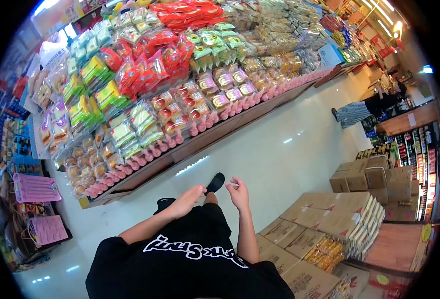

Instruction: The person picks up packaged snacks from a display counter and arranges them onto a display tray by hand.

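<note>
Both of my hands are raised over the pale shiny floor (267, 149), in front of my black shirt (180, 264). My left hand (192, 200) has its fingers stretched out toward the other hand and holds nothing. Opposite it, my right hand (238, 192) has its fingers apart and bent, also with nothing in them. A gap separates the two hands, and a black shoe (215, 182) shows between them. Neither hand touches the display of packaged snacks (200, 99) beyond, which has a pink scalloped edge (172, 142).
Stacked cardboard boxes (324, 214) stand close on the right, with more boxes (367, 174) behind them. A person (367, 109) in dark and checked clothing is farther off at the right. Pink signs (36, 188) and packed shelves line the left.
</note>
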`<act>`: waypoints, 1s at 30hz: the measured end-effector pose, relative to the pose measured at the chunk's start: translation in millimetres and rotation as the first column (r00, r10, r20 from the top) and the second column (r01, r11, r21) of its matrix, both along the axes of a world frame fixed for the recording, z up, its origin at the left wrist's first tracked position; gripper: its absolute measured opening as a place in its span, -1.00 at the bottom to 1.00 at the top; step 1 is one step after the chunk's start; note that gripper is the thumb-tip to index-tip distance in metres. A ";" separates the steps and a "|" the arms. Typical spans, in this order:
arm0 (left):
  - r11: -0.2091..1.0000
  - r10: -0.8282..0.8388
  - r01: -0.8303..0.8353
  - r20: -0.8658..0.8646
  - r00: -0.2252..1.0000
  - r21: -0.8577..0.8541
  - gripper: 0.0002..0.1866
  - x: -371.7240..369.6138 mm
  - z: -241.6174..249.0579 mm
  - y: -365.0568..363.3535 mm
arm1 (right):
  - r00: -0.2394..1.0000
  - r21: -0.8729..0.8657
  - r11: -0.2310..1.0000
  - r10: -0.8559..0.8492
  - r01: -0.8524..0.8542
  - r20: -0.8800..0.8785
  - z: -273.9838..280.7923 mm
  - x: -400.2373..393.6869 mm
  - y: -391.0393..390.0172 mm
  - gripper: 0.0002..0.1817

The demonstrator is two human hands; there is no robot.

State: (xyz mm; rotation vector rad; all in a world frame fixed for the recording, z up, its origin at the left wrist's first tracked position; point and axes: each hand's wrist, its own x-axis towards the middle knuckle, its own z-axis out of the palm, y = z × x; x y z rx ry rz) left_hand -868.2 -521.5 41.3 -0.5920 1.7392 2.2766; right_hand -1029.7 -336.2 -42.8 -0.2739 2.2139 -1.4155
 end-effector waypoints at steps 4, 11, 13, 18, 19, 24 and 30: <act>0.993 0.121 -0.120 0.022 0.992 -0.022 -0.40 -79.1 11.5 4.3 | 0.993 0.030 0.993 0.118 -0.118 0.029 22.6 -72.2 -8.0 -0.47; 0.918 0.294 -0.298 -0.058 0.954 -0.261 -0.40 -197.7 30.4 12.0 | 0.965 0.064 0.963 0.262 -0.260 -0.027 36.3 -180.0 -9.7 -0.45; 0.894 0.359 -0.359 -0.051 0.932 -0.268 -0.39 -220.6 30.4 6.5 | 0.960 0.052 0.961 0.276 -0.273 -0.053 47.2 -205.6 -16.1 -0.46; 0.850 0.455 -0.448 -0.042 0.890 -0.277 -0.39 -260.5 32.3 -6.0 | 0.961 -0.046 0.960 0.274 -0.275 -0.030 51.0 -250.0 -26.8 -0.47; 0.868 0.477 -0.459 0.063 0.876 -0.192 -0.39 -268.6 44.2 -7.0 | 0.959 -0.044 0.958 0.281 -0.282 -0.026 50.7 -258.4 -29.5 -0.47; 0.835 0.528 -0.516 0.014 0.849 -0.190 -0.38 -304.8 29.9 -24.8 | 0.958 -0.040 0.957 0.287 -0.287 -0.007 48.7 -296.2 -46.6 -0.48; 0.789 0.590 -0.586 -0.039 0.806 -0.181 -0.42 -348.7 -11.1 -63.6 | 0.946 -0.007 0.946 0.323 -0.323 -0.020 49.3 -343.4 -82.6 -0.44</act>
